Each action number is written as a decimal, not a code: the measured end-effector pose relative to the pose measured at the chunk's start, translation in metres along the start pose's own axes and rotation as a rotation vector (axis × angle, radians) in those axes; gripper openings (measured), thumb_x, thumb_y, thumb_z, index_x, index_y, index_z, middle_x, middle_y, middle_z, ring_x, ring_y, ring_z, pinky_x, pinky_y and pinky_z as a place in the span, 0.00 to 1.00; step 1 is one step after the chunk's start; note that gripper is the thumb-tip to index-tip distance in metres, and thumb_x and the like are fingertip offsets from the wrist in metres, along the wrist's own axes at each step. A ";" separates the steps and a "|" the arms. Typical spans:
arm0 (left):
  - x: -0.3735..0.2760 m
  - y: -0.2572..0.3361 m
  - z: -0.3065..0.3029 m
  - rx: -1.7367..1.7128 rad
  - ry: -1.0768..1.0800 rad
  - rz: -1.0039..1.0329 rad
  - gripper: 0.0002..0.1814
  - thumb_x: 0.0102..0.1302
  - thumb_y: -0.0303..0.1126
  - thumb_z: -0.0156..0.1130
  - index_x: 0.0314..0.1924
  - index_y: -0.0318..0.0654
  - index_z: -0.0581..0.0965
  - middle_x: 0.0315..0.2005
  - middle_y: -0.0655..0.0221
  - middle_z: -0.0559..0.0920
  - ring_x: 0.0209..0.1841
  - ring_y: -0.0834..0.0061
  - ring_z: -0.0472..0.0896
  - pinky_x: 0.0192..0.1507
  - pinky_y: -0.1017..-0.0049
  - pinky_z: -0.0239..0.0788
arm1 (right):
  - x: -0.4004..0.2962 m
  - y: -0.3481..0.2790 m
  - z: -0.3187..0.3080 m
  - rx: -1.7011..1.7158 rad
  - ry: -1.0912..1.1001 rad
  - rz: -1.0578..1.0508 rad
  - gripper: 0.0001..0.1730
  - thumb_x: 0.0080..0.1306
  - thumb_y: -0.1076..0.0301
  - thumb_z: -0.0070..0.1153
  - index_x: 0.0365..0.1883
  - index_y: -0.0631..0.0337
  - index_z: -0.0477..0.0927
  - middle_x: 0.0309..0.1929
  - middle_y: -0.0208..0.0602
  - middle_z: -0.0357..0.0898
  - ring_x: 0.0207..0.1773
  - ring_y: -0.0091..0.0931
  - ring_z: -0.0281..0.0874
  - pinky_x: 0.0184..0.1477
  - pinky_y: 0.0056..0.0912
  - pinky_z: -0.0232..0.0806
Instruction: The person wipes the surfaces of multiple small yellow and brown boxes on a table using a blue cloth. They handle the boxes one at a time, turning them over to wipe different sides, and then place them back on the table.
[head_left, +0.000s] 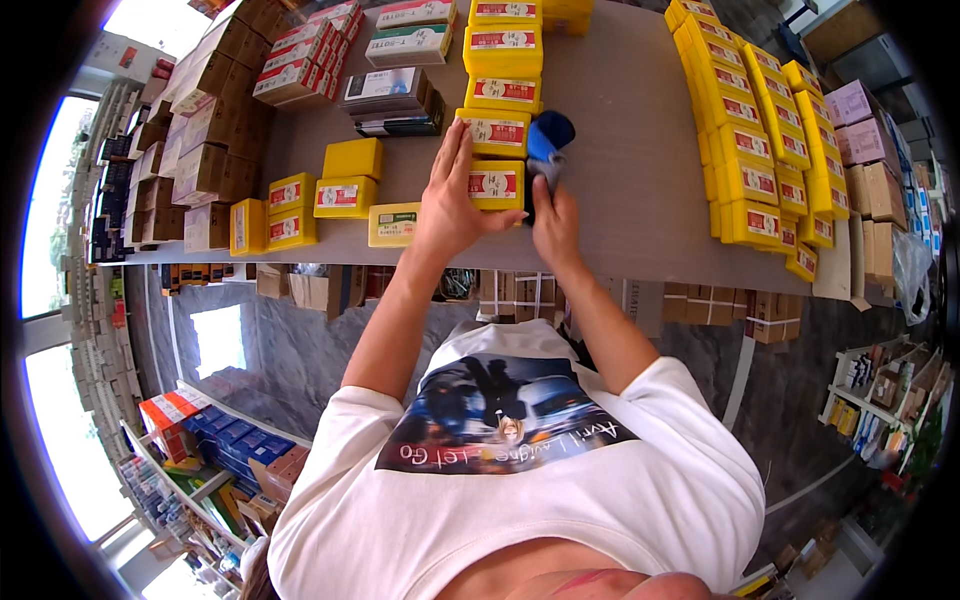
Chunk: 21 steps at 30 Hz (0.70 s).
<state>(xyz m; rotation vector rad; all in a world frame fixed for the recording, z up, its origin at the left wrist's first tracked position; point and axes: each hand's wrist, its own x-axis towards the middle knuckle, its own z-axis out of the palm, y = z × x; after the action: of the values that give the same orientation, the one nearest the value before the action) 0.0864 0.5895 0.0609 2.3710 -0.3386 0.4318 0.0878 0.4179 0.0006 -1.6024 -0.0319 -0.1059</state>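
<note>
My left hand (455, 199) lies flat with its fingers together and thumb out, against the left side of a yellow plastic box with a red and white label (496, 185) at the near end of a row. My right hand (556, 225) holds a blue and grey cloth (550, 142) at the right side of that row; the cloth looks bunched. Another yellow box (498, 133) stands just beyond, by my left fingertips. To the left of my left wrist lies a yellow box with a green and white label (393, 224), partly hidden by the wrist.
Stacked yellow boxes (752, 180) fill the table's (622, 150) right side. Further yellow boxes (292, 225) stand at the left front. Behind them are red and white cartons (296, 71), dark flat boxes (390, 94) and brown cartons (206, 169). Bound cartons (517, 289) sit below the table edge.
</note>
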 end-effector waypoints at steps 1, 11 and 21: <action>0.000 0.001 -0.001 0.004 -0.003 -0.003 0.68 0.40 0.52 0.88 0.74 0.22 0.62 0.77 0.44 0.59 0.78 0.49 0.61 0.75 0.60 0.61 | -0.012 0.006 -0.010 0.011 -0.047 0.024 0.25 0.83 0.50 0.46 0.55 0.65 0.80 0.46 0.41 0.85 0.49 0.27 0.79 0.53 0.33 0.70; -0.003 -0.026 0.008 -1.033 0.032 -0.481 0.30 0.84 0.47 0.48 0.74 0.30 0.66 0.67 0.58 0.75 0.66 0.76 0.73 0.65 0.72 0.69 | -0.008 0.011 -0.022 0.525 0.306 0.231 0.34 0.81 0.42 0.47 0.62 0.70 0.74 0.57 0.39 0.81 0.60 0.26 0.77 0.63 0.30 0.68; -0.001 -0.007 0.014 -1.095 0.017 -0.614 0.33 0.85 0.54 0.40 0.68 0.31 0.72 0.59 0.61 0.81 0.59 0.75 0.77 0.65 0.72 0.67 | 0.013 0.011 0.015 0.442 0.081 0.136 0.32 0.82 0.43 0.45 0.57 0.68 0.79 0.52 0.35 0.83 0.54 0.23 0.74 0.60 0.29 0.66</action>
<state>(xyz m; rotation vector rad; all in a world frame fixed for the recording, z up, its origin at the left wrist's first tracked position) 0.0909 0.5854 0.0464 1.2840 0.1597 -0.0530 0.1027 0.4317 -0.0095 -1.1538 0.1097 -0.0530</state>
